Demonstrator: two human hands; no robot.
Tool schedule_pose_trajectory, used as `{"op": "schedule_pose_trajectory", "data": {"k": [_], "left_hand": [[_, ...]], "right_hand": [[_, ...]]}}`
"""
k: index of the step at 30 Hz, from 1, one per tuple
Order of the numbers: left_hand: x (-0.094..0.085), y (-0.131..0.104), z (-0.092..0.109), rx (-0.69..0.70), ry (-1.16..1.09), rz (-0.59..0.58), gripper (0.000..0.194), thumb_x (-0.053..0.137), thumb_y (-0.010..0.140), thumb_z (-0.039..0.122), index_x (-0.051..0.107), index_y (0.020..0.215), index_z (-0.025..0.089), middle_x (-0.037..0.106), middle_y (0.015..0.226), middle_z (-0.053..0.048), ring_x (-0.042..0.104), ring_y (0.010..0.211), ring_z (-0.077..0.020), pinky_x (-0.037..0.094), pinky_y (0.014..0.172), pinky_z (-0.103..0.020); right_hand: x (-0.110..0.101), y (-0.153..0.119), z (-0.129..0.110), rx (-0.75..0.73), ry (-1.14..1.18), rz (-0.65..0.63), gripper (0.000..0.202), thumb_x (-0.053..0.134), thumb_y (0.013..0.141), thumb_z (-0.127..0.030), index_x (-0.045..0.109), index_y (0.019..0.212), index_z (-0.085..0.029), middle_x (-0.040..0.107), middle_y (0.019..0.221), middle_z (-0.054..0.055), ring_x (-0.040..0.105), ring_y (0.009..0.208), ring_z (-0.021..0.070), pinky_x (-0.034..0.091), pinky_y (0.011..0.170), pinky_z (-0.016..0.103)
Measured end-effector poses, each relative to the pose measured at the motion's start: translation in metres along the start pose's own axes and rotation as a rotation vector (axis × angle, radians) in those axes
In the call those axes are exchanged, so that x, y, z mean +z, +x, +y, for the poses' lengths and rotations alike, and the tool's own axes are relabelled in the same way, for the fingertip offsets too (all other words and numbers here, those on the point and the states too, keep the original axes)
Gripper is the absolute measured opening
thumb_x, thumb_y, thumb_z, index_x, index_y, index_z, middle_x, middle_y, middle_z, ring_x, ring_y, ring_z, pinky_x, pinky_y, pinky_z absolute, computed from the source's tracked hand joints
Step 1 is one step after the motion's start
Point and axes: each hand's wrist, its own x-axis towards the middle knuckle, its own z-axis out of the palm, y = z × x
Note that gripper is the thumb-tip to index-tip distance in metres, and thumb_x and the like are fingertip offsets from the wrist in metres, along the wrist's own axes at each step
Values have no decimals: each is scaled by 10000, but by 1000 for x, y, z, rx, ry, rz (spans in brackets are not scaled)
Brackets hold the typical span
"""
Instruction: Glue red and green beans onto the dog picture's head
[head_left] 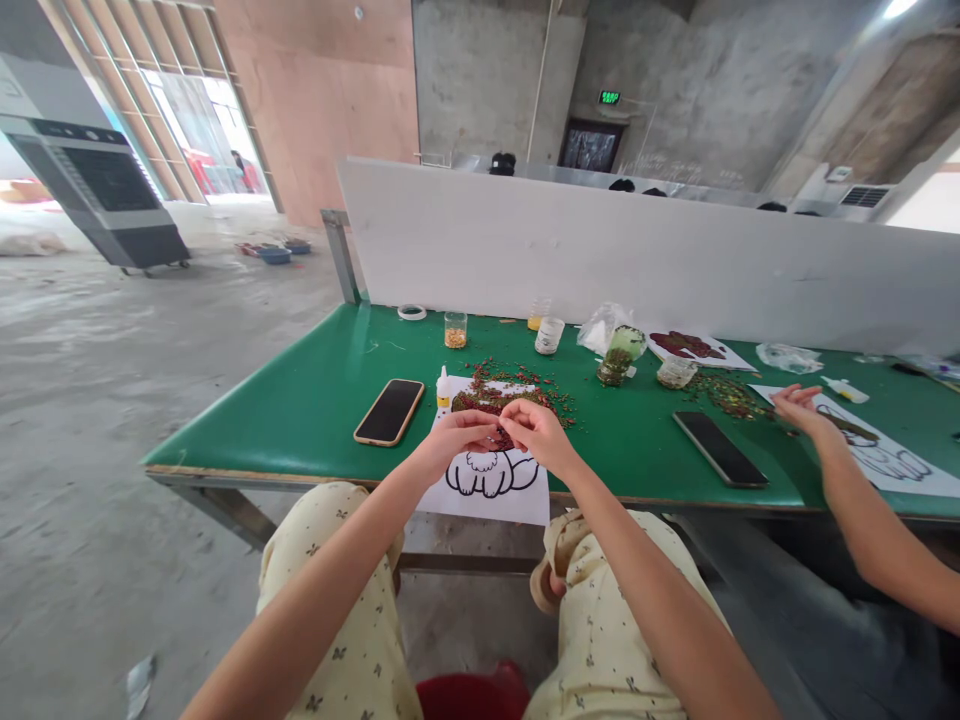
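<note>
My left hand (463, 432) and my right hand (534, 428) come together over a white sheet of paper (517, 508) at the table's front edge. Fingers on both hands are pinched, almost meeting; whatever lies between the fingertips is too small to make out. Black outlines of an animal's paws and tail (487, 478) show on the sheet below my hands. Its upper part is covered with reddish and green seed-like grains (480, 398), some scattered past the paper. A small white glue bottle (443, 388) with a yellow label stands upright at the sheet's left edge.
A phone (389, 412) lies left of the paper, another (720, 450) to the right. Behind are a cup of yellow kernels (455, 331), a clear cup (550, 336) and a greenish cup with grains (621, 355). A co-worker's hand (802, 408) is over another drawing. A white partition (570, 250) borders the table.
</note>
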Motion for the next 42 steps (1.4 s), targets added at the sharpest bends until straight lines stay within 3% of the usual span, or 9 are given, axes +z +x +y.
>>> {"op": "schedule_pose_trajectory", "data": {"k": [9,20,34,42], "left_hand": [[-3,1,-3,70,59,-85,264,709,688,269,703,922,148,701,866,-92,634,734,-150,488,675,-253],[5,2,-3,86,89,104,153,657,695,262,719,783,153,697,721,-68,623,635,-149,495,635,-266],[-1,11,-15,222,428,166,226,601,711,345,690,741,140,651,665,-46,581,606,-146,448,569,-251],[-3,11,-17,277,572,181,221,557,738,332,666,737,140,624,644,-18,551,602,-127,403,560,-228]], "right_hand": [[-1,2,2,7,-23,84,222,607,750,-385,650,791,-171,545,477,-21,485,429,104,377,423,222],[0,1,6,-82,-263,86,139,559,793,-324,640,835,-219,572,524,-14,563,498,149,409,506,249],[-1,2,10,-174,-580,82,157,523,815,-317,640,829,-213,514,509,-37,439,464,102,296,503,210],[-1,0,7,-170,-603,60,144,509,814,-308,610,824,-205,526,516,-40,458,472,102,300,512,202]]}}
